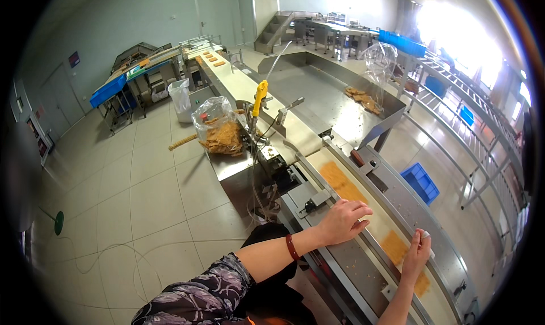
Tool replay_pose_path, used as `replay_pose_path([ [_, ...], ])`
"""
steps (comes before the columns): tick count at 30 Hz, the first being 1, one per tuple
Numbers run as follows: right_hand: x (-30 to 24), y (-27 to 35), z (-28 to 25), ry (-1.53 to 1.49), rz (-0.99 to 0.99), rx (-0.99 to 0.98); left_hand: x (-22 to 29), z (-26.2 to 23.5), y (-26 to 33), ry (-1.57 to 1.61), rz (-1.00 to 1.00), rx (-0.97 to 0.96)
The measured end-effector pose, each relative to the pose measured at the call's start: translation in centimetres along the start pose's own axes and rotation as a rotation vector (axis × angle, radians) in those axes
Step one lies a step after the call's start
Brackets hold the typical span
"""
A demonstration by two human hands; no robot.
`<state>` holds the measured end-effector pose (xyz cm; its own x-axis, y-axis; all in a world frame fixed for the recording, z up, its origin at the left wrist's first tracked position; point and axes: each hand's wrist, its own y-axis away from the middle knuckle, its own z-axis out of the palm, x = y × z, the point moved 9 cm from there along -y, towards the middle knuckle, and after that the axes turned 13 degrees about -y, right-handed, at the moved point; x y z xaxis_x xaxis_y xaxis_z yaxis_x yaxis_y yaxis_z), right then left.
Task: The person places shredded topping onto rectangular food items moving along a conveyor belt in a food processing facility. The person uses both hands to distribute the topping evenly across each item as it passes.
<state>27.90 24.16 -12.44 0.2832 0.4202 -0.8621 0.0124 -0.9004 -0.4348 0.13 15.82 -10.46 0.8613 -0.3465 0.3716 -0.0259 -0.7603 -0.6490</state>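
A cream conveyor belt (pixel 372 220) passes under my hands, carrying blurred golden-orange slabs, among them one slab (pixel 343 183) beyond my left hand and a smaller slab (pixel 394 247) between the hands. My left hand (pixel 344 222) hovers over the belt's near rail, its fingers loosely bent and thumb apart, holding nothing. Over the far side of the belt, my right hand (pixel 417 256) has its thumb and fingers pinched together. Something small and white (pixel 426 235) shows at those fingertips; I cannot make out what it is. Another slab (pixel 422 283) lies partly behind my right wrist.
A clear bag of golden broken pieces (pixel 222 136) rests left of the belt, near a yellow-handled tool (pixel 260 95). Beyond the belt stands a wide steel tray table (pixel 301 87) with a heap of pieces (pixel 363 100). A blue crate (pixel 420 183) and metal roller rack (pixel 454 92) are at right.
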Motion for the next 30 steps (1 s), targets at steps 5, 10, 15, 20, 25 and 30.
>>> replay_pose_path([
  [5, 0.6, -0.1, -0.1, -0.004, 0.025, -0.016, 0.2, -0.1, -0.1, 0.0, 0.011, 0.016],
  [10, 0.1, 0.0, 0.0, -0.005, -0.018, -0.006, 0.1, 0.1, 0.0, 0.004, 0.015, 0.025],
  [15, -0.1, 0.0, 0.2, -0.026, 0.013, -0.016, 0.1, 0.2, 0.0, 0.0, 0.003, 0.012],
  [20, 0.3, 0.0, 0.0, -0.008, 0.02, -0.019, 0.3, 0.0, -0.2, 0.001, 0.005, -0.001],
  [25, -1.0, 0.1, 0.4, -0.016, -0.01, -0.022, 0.3, 0.0, -0.1, -0.008, 0.011, 0.012],
  [30, -1.0, 0.2, 0.3, -0.005, -0.015, -0.03, 0.1, 0.0, -0.1, -0.022, 0.008, 0.026],
])
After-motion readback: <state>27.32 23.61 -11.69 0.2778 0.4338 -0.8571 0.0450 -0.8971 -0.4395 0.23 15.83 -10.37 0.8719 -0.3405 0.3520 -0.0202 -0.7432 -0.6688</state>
